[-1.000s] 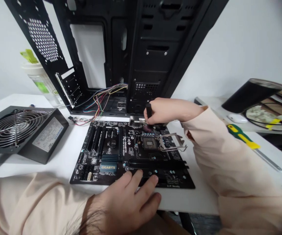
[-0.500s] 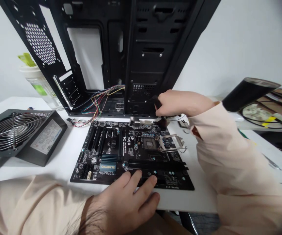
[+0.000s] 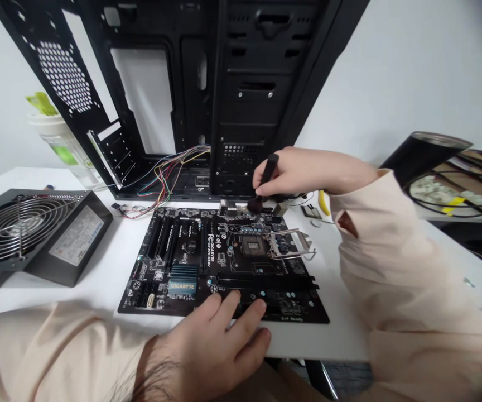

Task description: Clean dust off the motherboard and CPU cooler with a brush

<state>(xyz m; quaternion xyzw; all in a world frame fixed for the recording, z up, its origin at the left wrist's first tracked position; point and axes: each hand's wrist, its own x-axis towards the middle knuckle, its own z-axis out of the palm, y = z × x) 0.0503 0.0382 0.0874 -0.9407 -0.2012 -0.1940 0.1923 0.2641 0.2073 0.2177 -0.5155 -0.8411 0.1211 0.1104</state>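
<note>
A black Gigabyte motherboard [image 3: 191, 262] lies flat on the white table [image 3: 111, 268]. My left hand [image 3: 220, 346] rests on its near edge, fingers spread flat over the memory slots. My right hand [image 3: 303, 170] is closed round a small black brush [image 3: 266, 178], whose tip touches the board's far edge just above the open CPU socket [image 3: 252, 244]. The socket's metal bracket [image 3: 293, 243] is flipped open to the right.
An open black PC case [image 3: 207, 95] stands behind the board, coloured wires [image 3: 169, 167] trailing out. A power supply with a fan grille [image 3: 27, 229] sits at the left, a plastic bottle [image 3: 63, 142] behind it. A black cylinder [image 3: 427, 156] and cables lie at the right.
My right hand lifted off the board's far edge, swung to the right, then came back left with the brush tip on the far edge. The left hand has stayed put.
</note>
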